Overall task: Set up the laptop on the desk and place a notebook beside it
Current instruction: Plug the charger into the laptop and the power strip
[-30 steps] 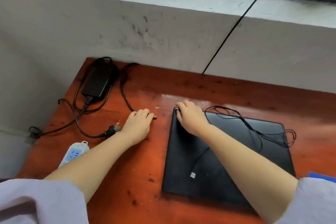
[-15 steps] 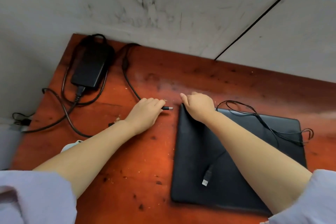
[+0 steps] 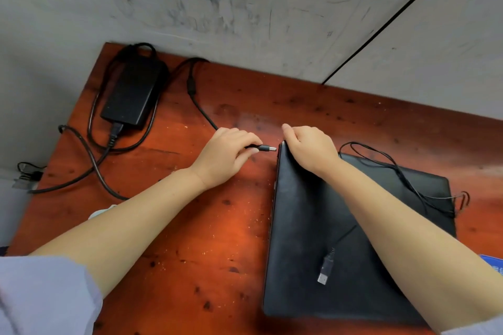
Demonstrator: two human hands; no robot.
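Note:
A closed black laptop [image 3: 313, 239] lies flat on the red-brown wooden desk [image 3: 217, 239], right of centre. My right hand [image 3: 310, 147] grips the laptop's far left corner. My left hand [image 3: 228, 155] pinches the charger plug [image 3: 265, 148], whose metal tip points at the laptop's left edge, a small gap away. A thin black USB cable [image 3: 326, 269] lies loose over the lid. A blue corner, perhaps the notebook [image 3: 494, 264], peeks in at the right edge.
The black power brick [image 3: 133, 95] with its coiled cord [image 3: 92, 160] sits at the desk's far left corner. A white power strip [image 3: 100, 212] shows under my left forearm. A grey scuffed wall [image 3: 245, 8] stands right behind the desk.
My left hand has carried the charger plug rightward, close to the laptop's left edge. My right hand has stayed on the laptop's far left corner. The view has tilted down.

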